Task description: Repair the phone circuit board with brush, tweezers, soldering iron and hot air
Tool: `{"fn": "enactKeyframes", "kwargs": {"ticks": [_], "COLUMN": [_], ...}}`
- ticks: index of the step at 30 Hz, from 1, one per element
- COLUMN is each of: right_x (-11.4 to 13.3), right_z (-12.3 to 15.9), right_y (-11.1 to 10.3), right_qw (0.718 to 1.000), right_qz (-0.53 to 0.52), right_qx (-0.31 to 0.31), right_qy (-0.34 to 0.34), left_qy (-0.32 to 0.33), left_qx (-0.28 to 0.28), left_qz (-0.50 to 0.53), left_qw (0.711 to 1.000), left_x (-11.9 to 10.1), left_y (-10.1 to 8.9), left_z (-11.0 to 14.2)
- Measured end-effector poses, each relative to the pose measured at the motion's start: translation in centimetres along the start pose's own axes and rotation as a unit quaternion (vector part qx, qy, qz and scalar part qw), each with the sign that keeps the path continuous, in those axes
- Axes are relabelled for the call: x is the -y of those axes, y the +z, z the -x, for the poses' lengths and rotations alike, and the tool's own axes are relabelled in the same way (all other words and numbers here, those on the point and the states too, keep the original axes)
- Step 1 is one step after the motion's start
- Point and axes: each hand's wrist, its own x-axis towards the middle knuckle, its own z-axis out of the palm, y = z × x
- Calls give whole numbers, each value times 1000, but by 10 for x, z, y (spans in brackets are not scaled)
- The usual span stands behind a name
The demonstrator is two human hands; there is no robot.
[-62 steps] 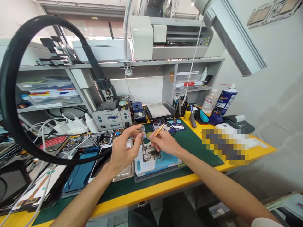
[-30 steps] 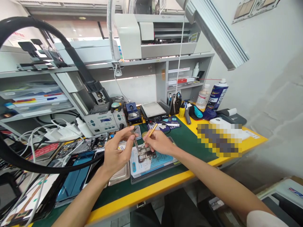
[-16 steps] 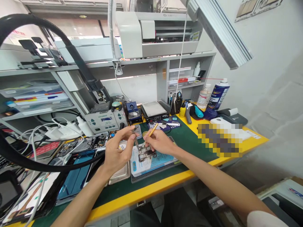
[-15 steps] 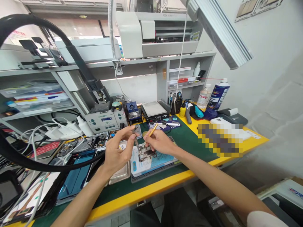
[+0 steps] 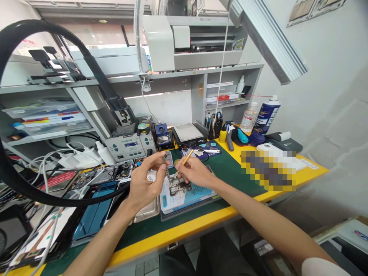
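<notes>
A phone circuit board (image 5: 180,186) lies on a blue-and-white pad (image 5: 198,196) at the middle of the bench. My right hand (image 5: 197,171) is closed round a slim gold-handled tool (image 5: 188,156), its narrow tip down at the board's upper left part. From the left, my left hand (image 5: 147,178) pinches a thin perforated metal pair of tweezers (image 5: 167,170) between thumb and finger. The tweezers point down to the board's upper left edge. Their tips and the exact contact are too small to make out.
Left of the pad sit a metal tray (image 5: 146,212), a blue phone panel (image 5: 93,214) and opened phones. A thick black hose (image 5: 57,201) loops over them. Behind stand a control station (image 5: 129,147) and a flat heating plate (image 5: 188,133). Bottles and a spray can (image 5: 266,115) stand right.
The whole view has shifted slightly. Both hands stay at the board with their tools; the left fingers and the tweezers have barely moved.
</notes>
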Motion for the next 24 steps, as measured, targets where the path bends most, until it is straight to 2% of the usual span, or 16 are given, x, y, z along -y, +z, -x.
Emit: {"fn": "enactKeyframes", "kwargs": {"ticks": [8, 17, 24], "right_x": [4, 5, 3], "right_z": [2, 2, 2], "right_y": [-1, 0, -1], "right_qw": [1000, 1000, 1000], "right_qz": [9, 19, 17], "right_qx": [-2, -11, -11], "right_qy": [8, 9, 3], "left_qy": [2, -49, -47], "left_qx": [-8, -31, -40], "left_qz": [5, 14, 11], "left_qw": [1000, 998, 998], "left_x": [-2, -1, -2], "left_y": [-2, -1, 0], "left_z": [-2, -1, 0]}}
